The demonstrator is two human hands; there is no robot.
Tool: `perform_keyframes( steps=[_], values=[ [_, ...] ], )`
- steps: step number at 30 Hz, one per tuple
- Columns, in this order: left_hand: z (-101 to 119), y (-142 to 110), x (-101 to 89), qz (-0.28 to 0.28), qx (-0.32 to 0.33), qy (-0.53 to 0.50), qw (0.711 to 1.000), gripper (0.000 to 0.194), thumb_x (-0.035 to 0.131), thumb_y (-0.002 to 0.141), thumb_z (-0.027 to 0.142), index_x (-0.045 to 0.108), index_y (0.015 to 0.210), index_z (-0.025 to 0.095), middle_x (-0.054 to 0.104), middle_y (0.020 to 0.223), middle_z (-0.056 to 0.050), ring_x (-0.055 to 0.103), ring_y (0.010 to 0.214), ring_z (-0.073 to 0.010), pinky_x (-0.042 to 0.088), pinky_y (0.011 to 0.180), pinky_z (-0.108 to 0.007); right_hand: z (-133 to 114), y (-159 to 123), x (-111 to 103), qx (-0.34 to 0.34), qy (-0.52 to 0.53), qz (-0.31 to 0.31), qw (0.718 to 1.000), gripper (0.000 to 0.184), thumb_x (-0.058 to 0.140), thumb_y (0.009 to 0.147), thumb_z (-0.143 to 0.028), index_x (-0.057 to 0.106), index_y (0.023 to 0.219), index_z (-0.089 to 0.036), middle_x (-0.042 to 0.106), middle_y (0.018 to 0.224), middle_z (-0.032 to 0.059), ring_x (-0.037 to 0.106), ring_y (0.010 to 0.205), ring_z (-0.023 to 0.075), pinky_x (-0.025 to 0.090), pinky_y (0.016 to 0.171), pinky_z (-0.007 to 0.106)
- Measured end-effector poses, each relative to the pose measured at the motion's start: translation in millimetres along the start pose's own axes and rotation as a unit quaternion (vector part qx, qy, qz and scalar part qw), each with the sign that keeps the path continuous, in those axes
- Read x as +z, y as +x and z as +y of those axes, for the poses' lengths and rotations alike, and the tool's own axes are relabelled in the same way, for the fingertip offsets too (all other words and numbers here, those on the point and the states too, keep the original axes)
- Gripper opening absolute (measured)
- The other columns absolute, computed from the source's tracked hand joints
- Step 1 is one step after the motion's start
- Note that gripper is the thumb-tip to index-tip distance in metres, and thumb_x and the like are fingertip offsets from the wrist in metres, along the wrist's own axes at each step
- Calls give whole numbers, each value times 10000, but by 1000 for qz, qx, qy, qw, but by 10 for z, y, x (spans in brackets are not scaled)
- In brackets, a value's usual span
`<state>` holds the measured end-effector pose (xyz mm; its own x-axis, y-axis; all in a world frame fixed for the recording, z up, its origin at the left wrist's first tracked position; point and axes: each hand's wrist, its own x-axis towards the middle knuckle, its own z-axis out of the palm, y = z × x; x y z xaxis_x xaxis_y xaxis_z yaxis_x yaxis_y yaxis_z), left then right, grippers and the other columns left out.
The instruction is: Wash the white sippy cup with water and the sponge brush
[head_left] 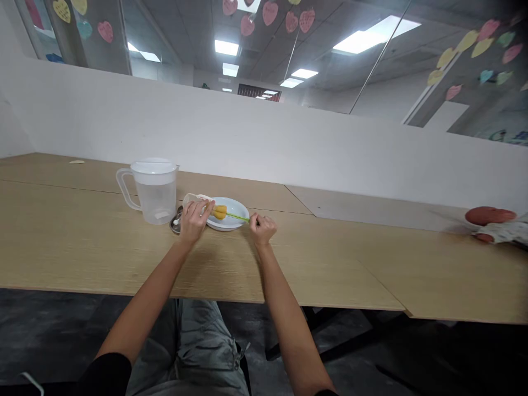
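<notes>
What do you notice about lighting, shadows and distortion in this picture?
Head view: the ceiling light is blown white; head view: soft shadows fall on the table near the left hand and right hand; head view: edges look stretched, the upper right corner dark; head view: the clear container has faint outlines.

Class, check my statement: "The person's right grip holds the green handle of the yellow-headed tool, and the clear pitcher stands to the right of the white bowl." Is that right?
Not quite: the head view shows the clear pitcher to the left of the white bowl. The right grip does hold the green handle.
</notes>
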<state>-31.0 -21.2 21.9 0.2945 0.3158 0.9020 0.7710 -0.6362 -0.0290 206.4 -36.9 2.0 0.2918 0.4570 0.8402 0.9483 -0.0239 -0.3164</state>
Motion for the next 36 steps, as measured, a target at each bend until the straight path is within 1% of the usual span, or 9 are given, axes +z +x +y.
perform_keyframes(
  steps=[6,10,13,16,19,24,27,31,36],
  values=[
    [-27,-12,55,2,-3,20,1000,366,395,957,180,585,1257,269,634,1215,-104,571,1135,-227,337,1026,-413,149,22,19,119,-56,-61,989,480,299,904,-308,660,626,-158,625,633,99,518,616,162,271,587,267],
    [-184,-58,94,12,-37,26,999,365,415,950,180,588,1253,289,628,1230,-100,562,1158,-237,300,1054,-441,217,66,13,281,-65,-58,956,557,205,948,-353,716,847,-155,700,815,133,585,685,193,289,581,268],
    [-261,-81,145,0,-27,17,999,367,425,950,191,575,1262,311,627,1235,-91,552,1183,-234,256,1083,-455,227,83,19,333,-59,-103,935,555,195,957,-373,709,951,-163,708,907,138,621,741,209,329,593,265],
    [-270,-86,183,-8,-2,23,1000,366,409,956,187,576,1259,305,634,1225,-86,548,1190,-227,244,1087,-451,224,77,53,326,-71,-184,925,526,205,960,-368,683,1028,-158,701,970,145,646,814,212,380,620,262],
    [-248,-86,187,-14,7,25,1000,365,395,957,182,582,1252,290,631,1227,-88,540,1197,-225,236,1086,-447,227,58,103,306,-84,-248,915,433,304,937,-329,668,1052,-124,694,995,166,658,862,221,414,646,266],
    [-202,-73,92,1,-33,21,999,382,434,931,203,554,1285,283,614,1245,-99,557,1145,-236,223,1082,-465,223,9,162,262,-80,-312,910,344,438,875,-308,692,1002,-115,697,1004,181,666,901,256,434,670,286],
    [-185,-57,16,17,-54,8,998,397,502,904,300,546,1296,256,623,1212,-121,573,1092,-260,239,1063,-481,200,-16,167,226,-78,-333,912,346,439,875,-330,695,1004,-136,699,1005,172,663,922,251,438,687,284],
    [-139,-53,-47,44,-48,6,998,469,589,834,474,604,1221,210,659,1096,-135,591,999,-274,293,1014,-467,167,-32,162,190,-80,-349,914,336,441,874,-334,703,978,-150,700,1003,165,659,930,245,428,684,278],
    [112,-77,-111,105,-10,-22,994,524,666,745,539,640,1138,194,674,1001,-123,596,961,-270,354,957,-433,142,-38,171,153,-83,-359,917,313,438,881,-306,706,945,-157,694,1025,155,652,936,218,414,686,260]
  ],
)
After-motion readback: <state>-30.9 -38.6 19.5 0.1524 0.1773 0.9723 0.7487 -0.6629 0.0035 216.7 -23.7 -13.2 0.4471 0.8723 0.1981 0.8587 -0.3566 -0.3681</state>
